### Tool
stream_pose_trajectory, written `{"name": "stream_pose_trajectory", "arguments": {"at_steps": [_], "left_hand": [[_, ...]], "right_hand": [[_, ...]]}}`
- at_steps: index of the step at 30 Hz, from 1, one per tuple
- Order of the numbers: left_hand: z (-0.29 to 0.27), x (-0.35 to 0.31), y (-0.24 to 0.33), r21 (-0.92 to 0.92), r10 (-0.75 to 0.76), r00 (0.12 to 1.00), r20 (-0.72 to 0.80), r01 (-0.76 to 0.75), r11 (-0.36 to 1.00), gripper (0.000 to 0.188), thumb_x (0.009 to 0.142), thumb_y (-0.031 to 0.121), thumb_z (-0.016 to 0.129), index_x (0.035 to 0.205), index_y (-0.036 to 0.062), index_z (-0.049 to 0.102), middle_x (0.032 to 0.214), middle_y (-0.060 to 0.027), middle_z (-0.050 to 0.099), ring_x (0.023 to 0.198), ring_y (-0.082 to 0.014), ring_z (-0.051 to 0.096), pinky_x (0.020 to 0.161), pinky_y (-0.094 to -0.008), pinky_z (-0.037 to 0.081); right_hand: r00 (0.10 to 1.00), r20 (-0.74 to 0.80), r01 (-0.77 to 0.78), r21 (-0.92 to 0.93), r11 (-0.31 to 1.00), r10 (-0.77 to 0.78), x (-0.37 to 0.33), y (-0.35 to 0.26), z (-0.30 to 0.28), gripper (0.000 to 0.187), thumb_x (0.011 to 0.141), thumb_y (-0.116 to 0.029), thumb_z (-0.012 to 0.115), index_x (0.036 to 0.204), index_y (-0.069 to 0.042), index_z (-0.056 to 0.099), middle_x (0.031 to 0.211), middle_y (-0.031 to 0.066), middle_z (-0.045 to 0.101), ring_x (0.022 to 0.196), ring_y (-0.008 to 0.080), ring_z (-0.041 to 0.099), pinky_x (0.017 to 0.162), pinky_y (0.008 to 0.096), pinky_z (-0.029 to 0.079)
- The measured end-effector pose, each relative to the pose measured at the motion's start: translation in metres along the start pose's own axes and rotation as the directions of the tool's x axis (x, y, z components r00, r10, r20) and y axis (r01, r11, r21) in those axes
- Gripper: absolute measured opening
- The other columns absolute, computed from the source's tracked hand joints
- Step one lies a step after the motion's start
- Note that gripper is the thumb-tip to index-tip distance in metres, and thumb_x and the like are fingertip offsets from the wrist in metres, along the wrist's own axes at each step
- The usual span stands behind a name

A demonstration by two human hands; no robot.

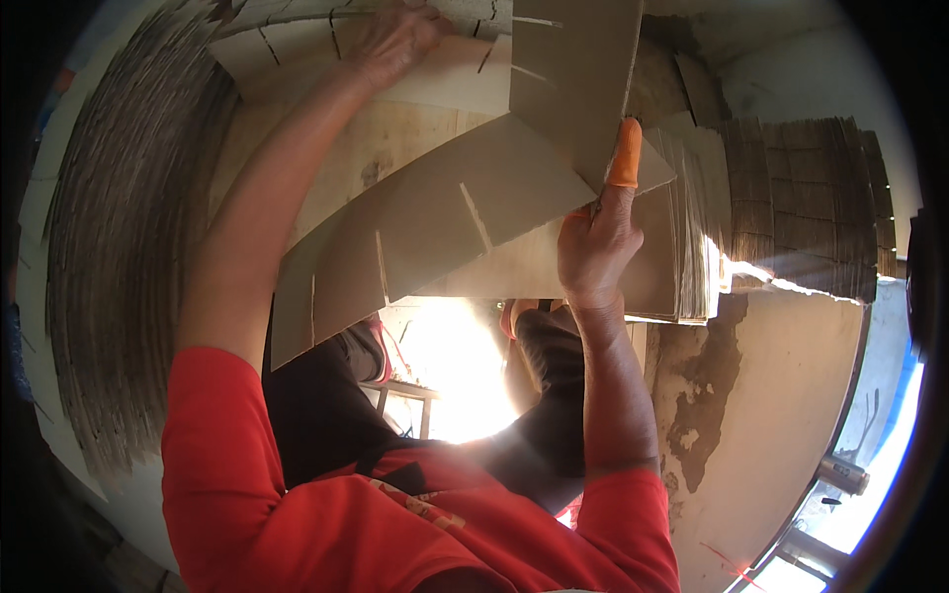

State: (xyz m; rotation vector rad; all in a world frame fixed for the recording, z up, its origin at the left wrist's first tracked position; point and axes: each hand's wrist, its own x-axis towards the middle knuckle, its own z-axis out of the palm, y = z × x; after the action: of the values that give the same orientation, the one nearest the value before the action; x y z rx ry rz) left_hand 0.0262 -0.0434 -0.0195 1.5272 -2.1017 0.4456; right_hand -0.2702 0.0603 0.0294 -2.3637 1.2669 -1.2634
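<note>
The big curved stack of brown slotted cardboard sheets [109,247] sweeps round my left. My left hand [395,40] lies spread flat on pale sheets far ahead; my right hand [593,242], orange-capped finger up, pinches the long grey slotted cardboard strip [445,227], slanting down-left, nearer me.

Both arms stretched forward — left hand [395,40] spread flat, right hand [596,242] pinching.

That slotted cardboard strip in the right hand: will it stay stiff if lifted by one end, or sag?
Probably it sags a little: the slotted cardboard strip is long and thin, and already curves between the right hand and its free end. It looks light, since a pinch holds it. The cut slots may crease or tear if bent. The orange fingertip cover probably helps grip on a smooth face.
</note>
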Motion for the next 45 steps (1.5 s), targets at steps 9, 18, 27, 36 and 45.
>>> {"name": "stream_pose_trajectory", "arguments": {"at_steps": [9, 18, 27, 36, 45], "left_hand": [[-0.036, -0.002, 0.056, -0.139, 0.112, 0.988, -0.104, -0.126, 0.982, 0.015, 0.063, -0.006, 0.059, 0.07, 0.0065, 0.056, 0.07, -0.0041, 0.058, 0.072, -0.0222, 0.059, 0.054, -0.0355, 0.048], [-0.059, -0.007, 0.094, -0.257, 0.093, 0.993, -0.077, -0.11, 0.96, 0.007, 0.065, -0.007, 0.055, 0.067, 0.0004, 0.055, 0.065, -0.0104, 0.056, 0.069, -0.0254, 0.057, 0.057, -0.0378, 0.047], [-0.057, -0.021, 0.094, -0.316, 0.026, 1.0, 0.001, -0.024, 0.948, 0.007, 0.066, -0.004, 0.058, 0.07, 0.0014, 0.059, 0.068, -0.0133, 0.058, 0.07, -0.0296, 0.06, 0.059, -0.0403, 0.047], [-0.071, -0.022, 0.113, -0.451, 0.04, 0.993, -0.11, -0.086, 0.888, 0.014, 0.067, -0.004, 0.061, 0.08, 0.0009, 0.063, 0.072, -0.0127, 0.059, 0.069, -0.0292, 0.058, 0.059, -0.0379, 0.046], [-0.116, 0.013, 0.081, -0.491, -0.126, 0.916, 0.381, 0.316, 0.812, 0.032, 0.067, 0.015, 0.077, 0.091, -0.0005, 0.062, 0.082, -0.01, 0.062, 0.081, -0.0249, 0.059, 0.069, -0.0346, 0.048]], "right_hand": [[0.996, 0.079, 0.032, -0.048, 0.998, -0.028, 0.001, -0.004, -0.003, 0.079, 0.07, 0.019, 0.047, 0.142, -0.01, 0.032, 0.085, 0.0107, 0.064, 0.059, 0.0139, 0.057, 0.058, 0.0228, 0.048], [0.995, 0.071, 0.078, -0.084, 0.993, -0.072, -0.003, 0.006, -0.002, 0.078, 0.07, 0.019, 0.049, 0.141, -0.009, 0.034, 0.082, 0.0129, 0.062, 0.063, 0.0181, 0.062, 0.056, 0.0303, 0.052], [0.989, -0.01, 0.149, -0.022, 0.989, -0.15, -0.004, -0.001, -0.002, 0.076, 0.07, 0.019, 0.05, 0.139, -0.01, 0.038, 0.076, 0.0103, 0.06, 0.059, 0.0149, 0.058, 0.054, 0.0249, 0.049], [0.995, 0.083, 0.069, -0.127, 0.99, -0.059, -0.013, 0.016, 0.014, 0.067, 0.071, 0.019, 0.045, 0.134, -0.004, 0.044, 0.064, 0.0089, 0.053, 0.053, 0.0131, 0.051, 0.053, 0.0226, 0.046], [0.996, -0.012, 0.083, -0.073, 0.994, -0.084, -0.018, 0.012, 0.004, 0.065, 0.076, 0.017, 0.045, 0.137, -0.006, 0.041, 0.087, 0.0111, 0.064, 0.059, 0.0124, 0.055, 0.056, 0.0196, 0.045]]}}
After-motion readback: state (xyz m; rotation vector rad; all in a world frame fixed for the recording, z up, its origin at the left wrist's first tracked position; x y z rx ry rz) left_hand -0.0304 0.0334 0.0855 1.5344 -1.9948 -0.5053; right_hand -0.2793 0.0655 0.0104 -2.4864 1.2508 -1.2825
